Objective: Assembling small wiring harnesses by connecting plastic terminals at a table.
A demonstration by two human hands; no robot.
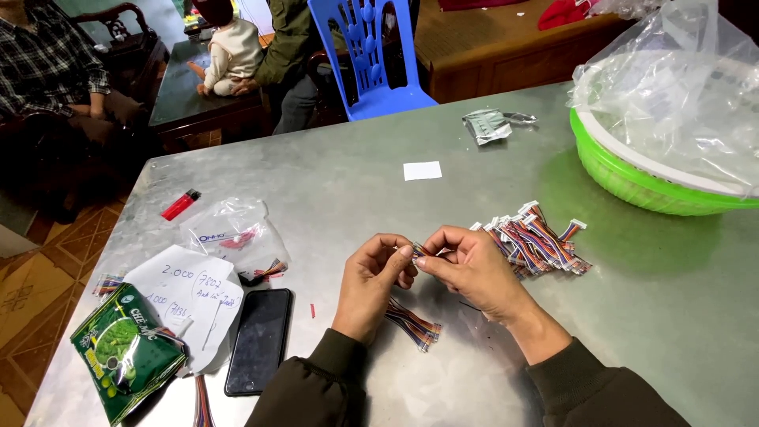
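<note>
Both hands meet over the middle of the metal counter (356,174), working on one short multicoloured ribbon cable (411,323). The left hand (371,277) is curled, its thumb and forefinger pinched on the cable's upper end; the right hand (473,265) is pinched on the same end from the other side, fingertips touching the left's. The cable hangs from that shared grip and trails under the left wrist, its lower end lying on the counter between the two forearms.

Just beyond the right hand lies a heap of finished cables (534,241) — the same striped wires with small white connectors, fanned out on the counter. Farther right, a green plastic basket (632,186) stands on the counter with a clear plastic bag (672,87) spilling out of it.

To the left of the hands, a black phone (259,340) lies face up. Beside it is a sheet of handwritten paper (190,289), partly under a green foil packet (122,356). A small clear zip bag (233,233) rests above the paper, and a red lighter (181,204) lies near the counter's far-left edge. A white paper slip (422,171) and a crumpled grey wrapper (488,125) lie toward the far side.

Behind the counter stands a blue plastic chair (368,55), and other people sit near a dark low table (190,87).
</note>
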